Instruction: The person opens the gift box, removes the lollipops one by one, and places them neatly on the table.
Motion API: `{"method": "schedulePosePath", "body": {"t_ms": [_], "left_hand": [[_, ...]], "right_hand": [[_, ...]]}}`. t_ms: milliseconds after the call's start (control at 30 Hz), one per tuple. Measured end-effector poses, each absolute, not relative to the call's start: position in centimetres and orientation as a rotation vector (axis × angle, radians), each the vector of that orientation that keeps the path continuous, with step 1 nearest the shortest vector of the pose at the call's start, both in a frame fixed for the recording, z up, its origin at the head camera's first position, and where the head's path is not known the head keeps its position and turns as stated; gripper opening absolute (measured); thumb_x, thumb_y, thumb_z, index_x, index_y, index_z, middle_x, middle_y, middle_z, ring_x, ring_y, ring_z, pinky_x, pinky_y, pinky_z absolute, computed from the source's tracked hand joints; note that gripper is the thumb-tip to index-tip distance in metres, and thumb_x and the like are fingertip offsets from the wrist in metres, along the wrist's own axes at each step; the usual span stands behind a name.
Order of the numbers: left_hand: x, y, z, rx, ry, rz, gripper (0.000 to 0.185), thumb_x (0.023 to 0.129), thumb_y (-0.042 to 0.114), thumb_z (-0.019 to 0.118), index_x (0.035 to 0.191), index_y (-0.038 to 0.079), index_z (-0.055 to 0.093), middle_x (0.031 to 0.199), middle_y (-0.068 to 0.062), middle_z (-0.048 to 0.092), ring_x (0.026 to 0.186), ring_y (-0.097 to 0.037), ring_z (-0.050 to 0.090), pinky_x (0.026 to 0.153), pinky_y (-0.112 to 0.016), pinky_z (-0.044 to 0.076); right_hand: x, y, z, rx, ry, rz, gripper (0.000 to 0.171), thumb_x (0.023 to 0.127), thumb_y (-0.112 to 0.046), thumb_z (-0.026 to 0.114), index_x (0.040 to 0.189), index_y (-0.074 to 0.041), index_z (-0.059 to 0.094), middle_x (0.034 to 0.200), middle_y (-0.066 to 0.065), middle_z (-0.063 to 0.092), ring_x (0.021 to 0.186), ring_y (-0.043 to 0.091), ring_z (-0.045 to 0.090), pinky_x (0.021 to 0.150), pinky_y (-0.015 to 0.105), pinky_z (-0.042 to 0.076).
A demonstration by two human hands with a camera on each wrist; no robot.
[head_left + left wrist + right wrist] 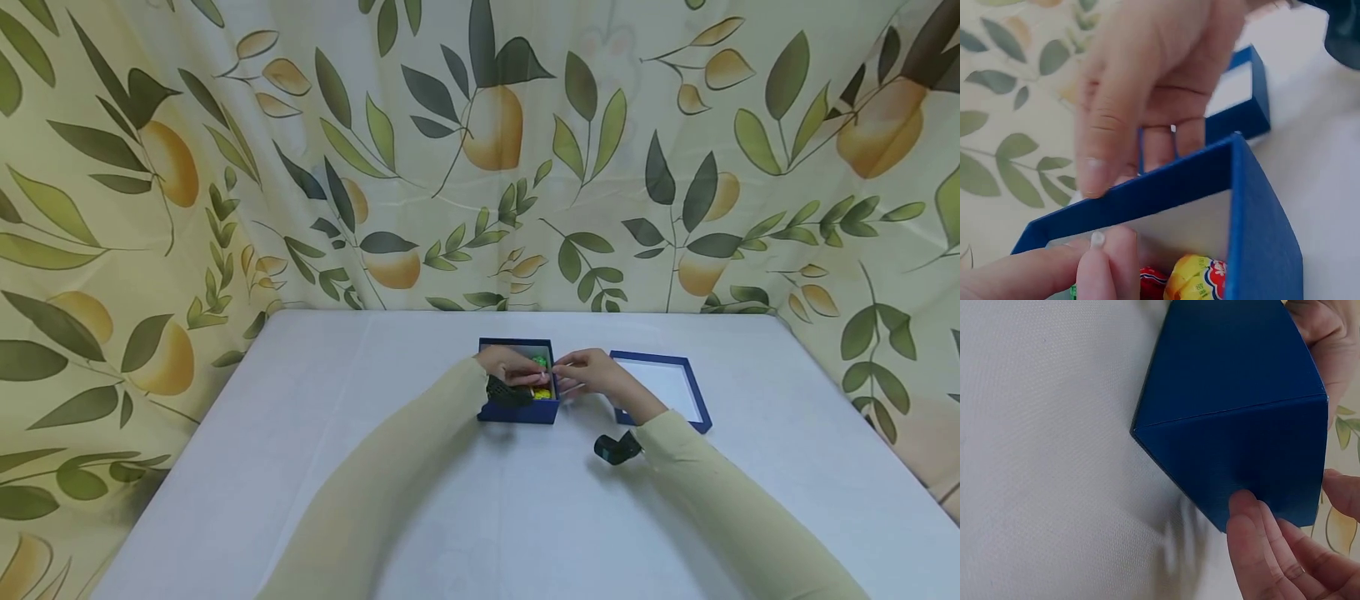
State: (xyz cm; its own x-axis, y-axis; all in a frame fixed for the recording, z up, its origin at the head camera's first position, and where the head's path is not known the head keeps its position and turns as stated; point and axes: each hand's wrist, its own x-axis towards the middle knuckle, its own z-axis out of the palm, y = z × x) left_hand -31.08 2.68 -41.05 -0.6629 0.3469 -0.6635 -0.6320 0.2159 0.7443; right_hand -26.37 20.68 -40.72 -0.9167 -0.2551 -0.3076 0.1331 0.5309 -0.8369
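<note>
Right, head view: deep-blue rectangular card box [519,412] sits lidless on the white-covered table [450,500], its shallow blue-rimmed lid with a white inside [660,387] lying just beyond the right hand [590,372]. Left hand [512,366] is down in the box, right one is at its right wall; hands near each other, wall between. Green [541,362] and yellow [542,393] bits show inside. Left wrist view: left fingertips pinch a small white stick end [1098,239] below rim level; what it's attached to is hidden. Next to them sit a shiny yellow-wrapped ball [1192,279] and a red-wrapped one [1152,281], lollipops by the look. Right thumb is at the rim, other fingers outside. Right wrist view: right fingers lie loosely extended against the outer wall, thumb apart near the rim; probably steadying, can't tell how firmly. Status, my read: mid-job. Done: lid off, several sweets in the box. Left: stick not released, lid not on. Can't tell if that piece is going in or coming out.
</note>
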Motion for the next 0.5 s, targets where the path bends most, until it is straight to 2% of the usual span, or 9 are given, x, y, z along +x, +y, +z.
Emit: {"method": "schedulePosePath", "body": {"t_ms": [100,133,200,267,367,433,500], "left_hand": [[-31.13,2.35,-40.89,-0.396,1.449,1.676,0.030,0.091,0.000,0.056,0.121,-0.001,0.060,0.127,-0.017,0.059,0.071,-0.015,0.069,0.074,-0.014,0.053],[-31.11,2.31,-40.81,-0.410,1.422,1.679,0.031,0.092,0.000,0.055,0.122,-0.002,0.059,0.126,-0.017,0.059,0.068,-0.016,0.068,0.069,-0.013,0.054],[-31.11,2.40,-40.68,-0.423,1.380,1.661,0.033,0.091,-0.001,0.056,0.124,-0.003,0.057,0.118,-0.019,0.064,0.061,-0.015,0.067,0.061,-0.013,0.053],[-31.00,2.56,-40.55,-0.409,1.388,1.642,0.030,0.090,-0.001,0.057,0.120,-0.004,0.060,0.100,-0.019,0.069,0.057,-0.015,0.066,0.057,-0.013,0.052],[-30.80,2.75,-40.50,-0.386,1.430,1.636,0.014,0.090,-0.001,0.057,0.099,-0.002,0.068,0.073,-0.015,0.067,0.055,-0.014,0.065,0.055,-0.014,0.052],[-30.63,2.74,-40.58,-0.382,1.440,1.655,0.011,0.090,-0.002,0.057,0.087,-0.003,0.067,0.067,-0.014,0.064,0.055,-0.015,0.065,0.055,-0.014,0.053],[-30.51,2.69,-40.74,-0.370,1.451,1.662,0.011,0.090,-0.002,0.057,0.093,-0.004,0.068,0.066,-0.013,0.064,0.056,-0.015,0.065,0.056,-0.014,0.053]], "right_hand": [[-26.41,20.67,-40.83,-0.093,2.384,-1.347,0.046,0.097,-0.022,0.053,0.128,0.011,0.048,0.122,0.029,0.057,0.096,0.026,0.067,0.083,0.036,0.056],[-26.43,20.67,-40.85,-0.094,2.387,-1.345,0.046,0.097,-0.022,0.052,0.128,0.011,0.048,0.122,0.029,0.056,0.096,0.026,0.067,0.083,0.036,0.056],[-26.46,20.64,-40.90,-0.077,2.386,-1.349,0.045,0.097,-0.022,0.053,0.128,0.010,0.048,0.122,0.029,0.057,0.096,0.025,0.067,0.083,0.036,0.056],[-26.45,20.64,-40.90,-0.088,2.389,-1.344,0.046,0.097,-0.022,0.052,0.128,0.011,0.048,0.121,0.029,0.057,0.096,0.026,0.067,0.083,0.036,0.056],[-26.40,20.60,-40.88,-0.095,2.392,-1.346,0.045,0.097,-0.022,0.052,0.128,0.011,0.048,0.121,0.029,0.057,0.098,0.029,0.066,0.084,0.037,0.056],[-26.32,20.56,-40.83,-0.111,2.396,-1.340,0.046,0.097,-0.021,0.052,0.128,0.012,0.047,0.121,0.029,0.057,0.099,0.030,0.066,0.084,0.037,0.056],[-26.30,20.50,-40.84,-0.106,2.393,-1.346,0.045,0.097,-0.021,0.052,0.128,0.012,0.048,0.120,0.029,0.057,0.099,0.031,0.066,0.085,0.038,0.056]]}}
